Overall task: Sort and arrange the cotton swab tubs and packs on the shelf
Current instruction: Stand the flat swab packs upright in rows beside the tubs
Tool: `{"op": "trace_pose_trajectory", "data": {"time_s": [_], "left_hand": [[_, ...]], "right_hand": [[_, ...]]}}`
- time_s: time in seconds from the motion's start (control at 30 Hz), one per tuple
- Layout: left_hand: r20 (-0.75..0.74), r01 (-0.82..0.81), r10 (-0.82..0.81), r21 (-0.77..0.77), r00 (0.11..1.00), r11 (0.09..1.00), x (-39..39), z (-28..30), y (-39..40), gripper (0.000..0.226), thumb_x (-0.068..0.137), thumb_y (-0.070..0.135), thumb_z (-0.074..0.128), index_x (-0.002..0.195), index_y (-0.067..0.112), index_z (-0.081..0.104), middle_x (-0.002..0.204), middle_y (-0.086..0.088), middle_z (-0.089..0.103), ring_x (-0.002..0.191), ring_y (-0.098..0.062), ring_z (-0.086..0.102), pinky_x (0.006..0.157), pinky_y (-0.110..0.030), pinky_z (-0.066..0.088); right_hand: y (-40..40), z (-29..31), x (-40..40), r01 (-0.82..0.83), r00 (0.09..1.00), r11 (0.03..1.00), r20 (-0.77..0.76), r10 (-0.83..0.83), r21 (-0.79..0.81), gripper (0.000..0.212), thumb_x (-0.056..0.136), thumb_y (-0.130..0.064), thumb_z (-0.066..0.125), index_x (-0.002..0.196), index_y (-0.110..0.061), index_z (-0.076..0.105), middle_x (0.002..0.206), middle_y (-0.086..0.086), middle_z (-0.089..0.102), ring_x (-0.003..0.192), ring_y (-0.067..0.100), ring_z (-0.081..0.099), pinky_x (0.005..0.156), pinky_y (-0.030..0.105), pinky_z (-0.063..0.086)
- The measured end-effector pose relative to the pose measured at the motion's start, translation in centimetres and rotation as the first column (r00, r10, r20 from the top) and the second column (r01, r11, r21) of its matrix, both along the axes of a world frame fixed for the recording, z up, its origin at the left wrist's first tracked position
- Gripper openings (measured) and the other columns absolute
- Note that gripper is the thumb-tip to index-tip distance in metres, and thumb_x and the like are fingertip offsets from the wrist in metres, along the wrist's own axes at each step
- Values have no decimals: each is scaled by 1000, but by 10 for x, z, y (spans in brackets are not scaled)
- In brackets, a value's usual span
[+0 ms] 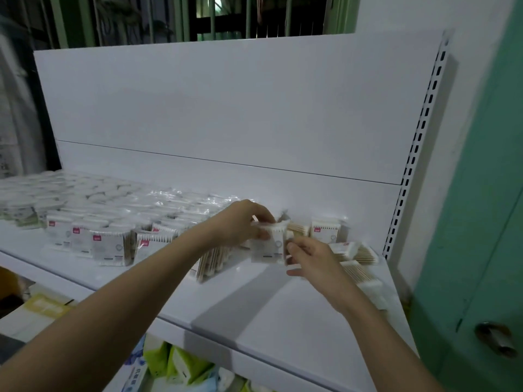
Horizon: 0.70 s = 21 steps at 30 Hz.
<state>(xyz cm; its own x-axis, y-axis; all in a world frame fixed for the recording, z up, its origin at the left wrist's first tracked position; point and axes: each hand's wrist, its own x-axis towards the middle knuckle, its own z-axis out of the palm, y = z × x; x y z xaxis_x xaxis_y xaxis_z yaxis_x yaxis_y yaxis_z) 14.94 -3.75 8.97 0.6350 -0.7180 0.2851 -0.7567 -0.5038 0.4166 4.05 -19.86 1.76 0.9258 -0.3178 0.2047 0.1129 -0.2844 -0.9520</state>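
Mid-frame, our right hand [307,257] pinches the side of an upright swab pack [268,244] while our left hand [240,222] curls over its top, probably steadying it to join the row [96,241] at left. Tubs [34,193] sit far left on the shelf [254,306].

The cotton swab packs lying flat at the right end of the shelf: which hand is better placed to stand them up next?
Probably the right hand: it is beside the flat packs, nearer than the left hand.
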Motion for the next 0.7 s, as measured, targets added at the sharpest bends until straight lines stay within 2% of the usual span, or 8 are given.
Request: {"op": "trace_pose_trajectory", "data": {"time_s": [0.07, 0.17, 0.23, 0.3, 0.4, 0.53, 0.7], "left_hand": [[-2, -35, 35, 25, 999, 999, 11, 0, -1, 30, 84, 16, 75, 112, 21, 69, 98, 13, 60, 92, -8, 54, 68, -7, 36], [-18, -71, 73, 85, 997, 994, 29, -1, -9, 33, 82, 12, 77, 114, 17, 69, 108, 4, 63, 99, -14, 58, 80, -19, 44], [-13, -93, 95, 131, 995, 987, 39, -3, -16, 34, 82, 11, 77, 115, 16, 69, 113, 0, 65, 100, -18, 59, 85, -29, 49], [37, -114, 109, 180, 993, 977, 48, -7, -24, 35, 81, 11, 77, 115, 16, 70, 113, -2, 65, 97, -18, 57, 83, -27, 47], [117, -142, 116, 240, 986, 960, 58, -16, -33, 35, 81, 11, 77, 115, 16, 70, 111, -5, 64, 94, -19, 56, 81, -24, 44], [247, -213, 148, 262, 958, 941, 68, -25, -37, 34, 87, 5, 66, 118, 16, 65, 116, -4, 63, 111, -23, 55, 91, -32, 47], [378, -267, 140, 308, 915, 913, 67, -28, -41, 38, 91, 7, 59, 127, 19, 57, 125, -5, 58, 118, -25, 49, 95, -37, 44]], "right_hand": [[0, -16, 2, 88, 993, 969, -52, -102, -229, 14, 100, -26, 53, 105, -27, 66, 106, -9, 65, 101, 14, 63, 89, 31, 53], [8, -34, 1, -4, 985, 854, -151, -88, -520, 32, 102, -25, 50, 133, -22, 54, 126, -9, 51, 119, 14, 52, 98, 26, 42], [15, -42, 1, -57, 988, 749, -146, -54, -660, 37, 102, -26, 47, 138, -20, 50, 137, -5, 49, 128, 16, 45, 108, 29, 36], [19, -46, 0, -64, 991, 631, -123, -50, -773, 35, 103, -28, 41, 136, -20, 52, 137, -4, 50, 129, 17, 42, 109, 31, 32], [18, -47, -2, -55, 991, 590, -117, -67, -805, 36, 104, -30, 37, 135, -20, 52, 137, -4, 51, 129, 17, 42, 110, 33, 29], [19, -47, -2, -57, 991, 578, -117, -68, -814, 36, 103, -30, 38, 134, -20, 53, 136, -3, 53, 127, 18, 44, 111, 35, 29], [18, -49, -1, -51, 989, 593, -121, -80, -804, 36, 103, -31, 38, 134, -21, 53, 136, -5, 53, 128, 18, 44, 112, 36, 29]]}}
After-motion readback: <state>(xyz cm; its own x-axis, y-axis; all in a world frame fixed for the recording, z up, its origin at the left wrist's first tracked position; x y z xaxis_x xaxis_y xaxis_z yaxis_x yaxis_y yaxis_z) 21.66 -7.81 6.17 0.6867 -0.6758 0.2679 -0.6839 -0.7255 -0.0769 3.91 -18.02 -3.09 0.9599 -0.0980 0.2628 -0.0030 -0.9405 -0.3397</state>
